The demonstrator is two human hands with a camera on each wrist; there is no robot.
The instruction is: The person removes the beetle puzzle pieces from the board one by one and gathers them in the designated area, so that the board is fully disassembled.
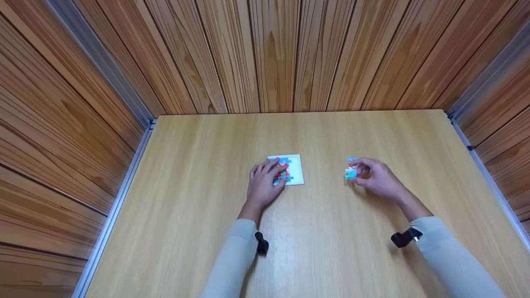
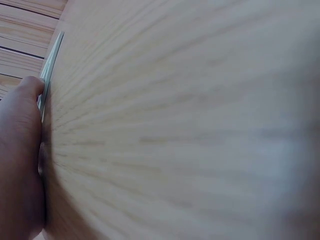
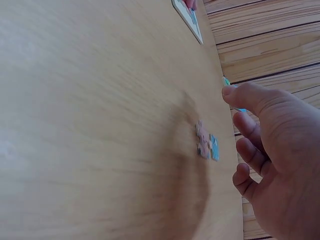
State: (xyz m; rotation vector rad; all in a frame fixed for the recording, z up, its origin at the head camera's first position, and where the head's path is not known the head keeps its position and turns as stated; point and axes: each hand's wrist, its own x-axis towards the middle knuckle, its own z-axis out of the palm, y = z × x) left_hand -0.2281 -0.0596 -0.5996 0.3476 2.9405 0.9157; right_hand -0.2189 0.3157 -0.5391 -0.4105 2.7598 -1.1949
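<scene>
A square white puzzle board (image 1: 296,165) lies on the table, with colourful jigsaw pieces set in its middle. My left hand (image 1: 262,185) rests over its left side with fingers extended, covering part of the picture. To the right, my right hand (image 1: 377,179) pinches a blue and green puzzle piece (image 1: 350,174) between thumb and fingers, raised above the tabletop. In the right wrist view, a pink puzzle piece (image 3: 202,140) and a blue puzzle piece (image 3: 214,147) lie close together on the table below that hand. The held piece is mostly hidden behind the thumb there.
The wooden table (image 1: 323,231) reaches back to a wood-plank wall (image 1: 275,58). Metal rails (image 1: 112,211) run along the table's sides. A small black wrist camera (image 1: 262,243) sits at the left cuff, another black wrist camera (image 1: 405,237) at the right.
</scene>
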